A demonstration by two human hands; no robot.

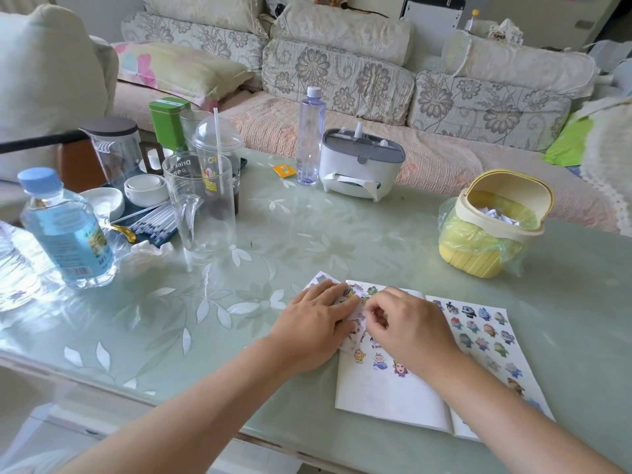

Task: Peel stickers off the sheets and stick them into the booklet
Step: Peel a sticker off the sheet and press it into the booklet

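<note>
An open white booklet (386, 388) lies near the table's front edge, with cartoon stickers on both pages; the right page (485, 333) is nearly covered. A sticker sheet (354, 333) lies over the booklet's left edge, and another sheet's corner (319, 278) peeks out beyond it. My left hand (316, 325) holds the sheet down, fingers wrapped over its edge. Right beside it, my right hand (407, 323) has curled fingers pinching at the sheet's edge. Whether a sticker sits between those fingertips is hidden.
A yellow desktop bin (492, 224) with a bag liner stands behind the booklet on the right. A white tissue holder (359, 165) and a clear bottle (309, 135) stand at the back. Cups, a jug (201, 203) and a blue bottle (65, 227) crowd the left side.
</note>
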